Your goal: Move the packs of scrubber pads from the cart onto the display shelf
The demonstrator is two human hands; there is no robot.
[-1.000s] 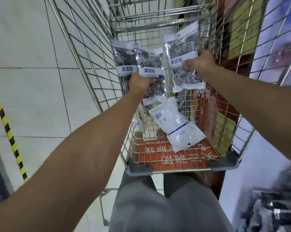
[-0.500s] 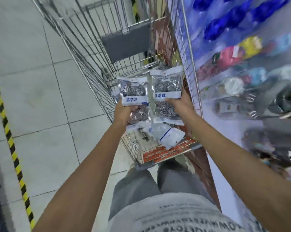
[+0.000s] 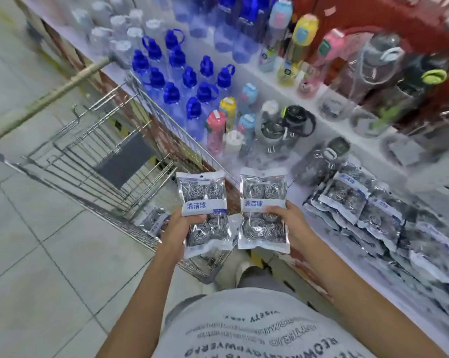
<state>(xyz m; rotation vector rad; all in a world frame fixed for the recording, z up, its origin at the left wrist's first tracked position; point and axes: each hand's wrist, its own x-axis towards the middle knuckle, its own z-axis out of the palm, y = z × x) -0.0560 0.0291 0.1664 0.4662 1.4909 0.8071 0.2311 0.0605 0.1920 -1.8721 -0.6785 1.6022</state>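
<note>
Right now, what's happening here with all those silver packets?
A person is restocking a shop shelf. The left hand grips one scrubber pack and the right hand grips another pack, both lifted above the wire cart. At least one more lies in the cart. A pile of the same packs already sits on the shelf to the right.

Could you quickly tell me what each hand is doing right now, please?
Left hand: grip closed on a scrubber pack.
Right hand: grip closed on another pack.
</note>
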